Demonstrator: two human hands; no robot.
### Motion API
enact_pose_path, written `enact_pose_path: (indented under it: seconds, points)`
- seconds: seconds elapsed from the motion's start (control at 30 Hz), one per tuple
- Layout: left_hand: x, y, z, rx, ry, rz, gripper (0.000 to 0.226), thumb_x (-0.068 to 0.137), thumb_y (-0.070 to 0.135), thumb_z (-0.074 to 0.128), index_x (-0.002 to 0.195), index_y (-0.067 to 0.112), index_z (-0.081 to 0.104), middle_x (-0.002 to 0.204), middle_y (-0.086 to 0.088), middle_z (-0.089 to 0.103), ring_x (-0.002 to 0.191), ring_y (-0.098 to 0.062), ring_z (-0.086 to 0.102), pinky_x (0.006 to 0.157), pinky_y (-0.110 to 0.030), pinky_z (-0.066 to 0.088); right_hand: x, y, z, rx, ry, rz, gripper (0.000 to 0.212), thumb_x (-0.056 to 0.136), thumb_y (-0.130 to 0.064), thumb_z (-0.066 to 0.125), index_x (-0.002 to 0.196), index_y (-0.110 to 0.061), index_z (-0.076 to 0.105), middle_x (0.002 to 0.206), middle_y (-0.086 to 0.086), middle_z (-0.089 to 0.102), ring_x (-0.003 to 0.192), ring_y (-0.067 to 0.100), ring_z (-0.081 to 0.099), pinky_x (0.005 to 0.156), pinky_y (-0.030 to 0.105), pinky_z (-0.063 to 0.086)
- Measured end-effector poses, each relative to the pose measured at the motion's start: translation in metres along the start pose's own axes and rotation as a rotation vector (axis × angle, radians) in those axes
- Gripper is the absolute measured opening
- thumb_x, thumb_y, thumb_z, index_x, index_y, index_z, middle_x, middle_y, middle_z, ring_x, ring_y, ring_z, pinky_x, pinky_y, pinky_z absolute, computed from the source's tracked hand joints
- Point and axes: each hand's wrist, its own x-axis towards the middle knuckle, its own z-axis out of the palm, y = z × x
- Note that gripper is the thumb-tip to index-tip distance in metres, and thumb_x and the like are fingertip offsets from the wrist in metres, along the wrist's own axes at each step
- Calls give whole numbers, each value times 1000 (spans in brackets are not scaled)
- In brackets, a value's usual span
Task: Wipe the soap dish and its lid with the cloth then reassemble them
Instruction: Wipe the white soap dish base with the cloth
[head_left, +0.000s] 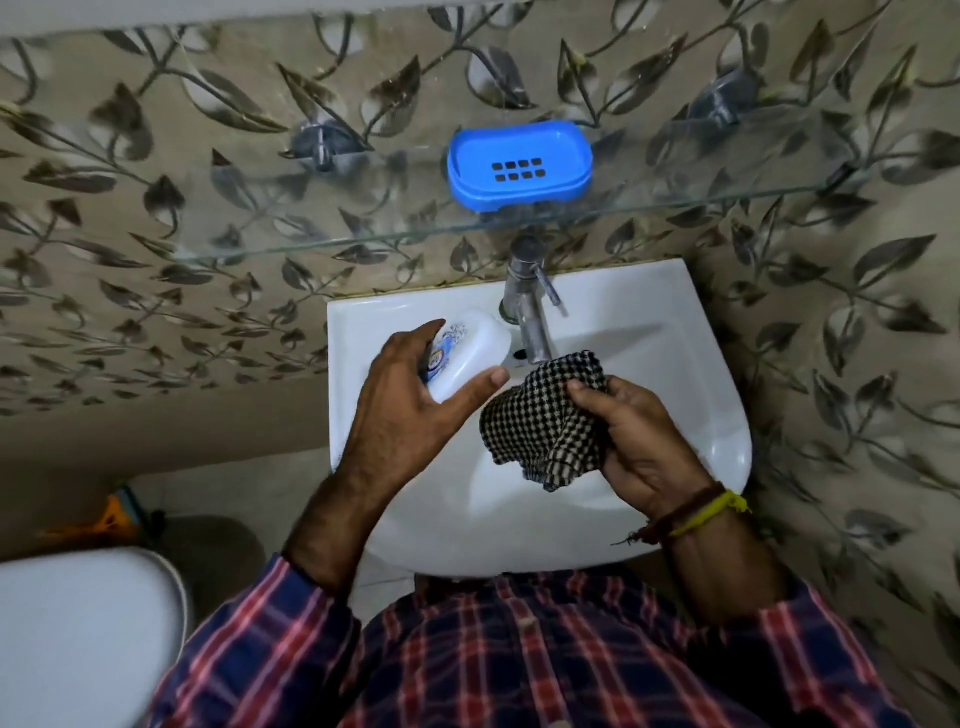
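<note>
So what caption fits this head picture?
Left hand holds white lid, right hand grips checked cloth over sink.

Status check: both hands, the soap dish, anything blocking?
Left hand holds white lid. Right hand grips cloth. Blue dish on shelf. Nothing blocking.

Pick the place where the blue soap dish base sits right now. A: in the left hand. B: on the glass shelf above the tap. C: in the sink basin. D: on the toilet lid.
B: the blue soap dish base rests on the glass shelf above the tap, apart from both hands.
</note>
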Motion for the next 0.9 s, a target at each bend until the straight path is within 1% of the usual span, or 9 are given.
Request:
enact_pose_path:
  seconds: [0.13, 0.2, 0.27, 0.37, 0.5, 0.63, 0.7, 0.8, 0.9]
  points:
    - [-4, -15, -18, 5, 51, 34, 101, 59, 90, 65, 134, 22, 61, 121, 3, 63, 110, -10, 60, 91, -32, 58, 10, 8, 18, -108, -15, 16, 30, 97, -4, 54, 123, 9, 52, 117, 30, 65, 99, 39, 67, 85, 57, 56]
    - [-7, -24, -29, 34, 78, 55, 101, 60, 89, 65, 134, 21, 61, 120, 3, 64, 110, -12, 59, 89, -35, 58, 19, 13, 38, -140, -8, 8, 31, 97, -4, 54, 126, 7, 51, 118, 28, 64, 105, 41, 65, 89, 55, 54]
    - [-8, -31, -40, 54, 84, 45, 100, 61, 86, 69, 135, 19, 61, 120, 1, 63, 113, -17, 59, 92, -41, 57, 31, 20, 63, -151, -11, -9, 29, 98, -4, 53, 125, 6, 52, 115, 26, 64, 100, 37, 64, 87, 52, 53]
    - [-5, -38, -55, 80, 99, 33, 98, 60, 75, 73, 136, 14, 61, 121, -4, 63, 114, -23, 60, 97, -46, 53, 52, 28, 105, -148, -22, -29, 26, 97, -2, 52, 121, 7, 54, 111, 28, 62, 98, 36, 62, 89, 56, 51]
    - [-1, -42, -79, 107, 145, 39, 98, 62, 71, 77, 140, 15, 57, 129, -4, 62, 118, -24, 59, 101, -43, 51, 84, 24, 158, -146, -103, -66, 24, 96, -4, 53, 115, 9, 58, 106, 28, 64, 89, 37, 64, 73, 49, 54]
    - [2, -49, -97, 116, 209, 78, 87, 65, 53, 90, 136, 14, 60, 126, -5, 64, 115, -22, 60, 101, -37, 50, 129, 20, 187, -3, -116, -35, 27, 94, -2, 56, 119, 7, 57, 114, 26, 65, 94, 35, 65, 87, 52, 54]
    - [2, -51, -100, 123, 196, 87, 86, 66, 54, 90, 135, 14, 60, 126, -6, 65, 116, -23, 59, 101, -38, 49, 153, 27, 181, -256, -15, -45, 33, 92, -5, 60, 122, 9, 59, 119, 26, 65, 97, 30, 65, 91, 48, 54]
    - [3, -52, -99, 156, 150, 79, 92, 64, 64, 81, 138, 14, 59, 128, -5, 64, 118, -25, 59, 103, -42, 47, 174, 38, 159, -637, 240, -162, 36, 86, -2, 67, 121, 5, 62, 130, 24, 61, 118, 33, 60, 106, 41, 44]
    - [7, -51, -94, 158, 130, 96, 92, 63, 69, 77, 138, 18, 59, 128, -3, 64, 117, -24, 58, 104, -41, 47, 165, 44, 156, -799, 246, -410, 34, 81, 1, 69, 114, 8, 65, 119, 25, 66, 112, 36, 62, 101, 40, 46]
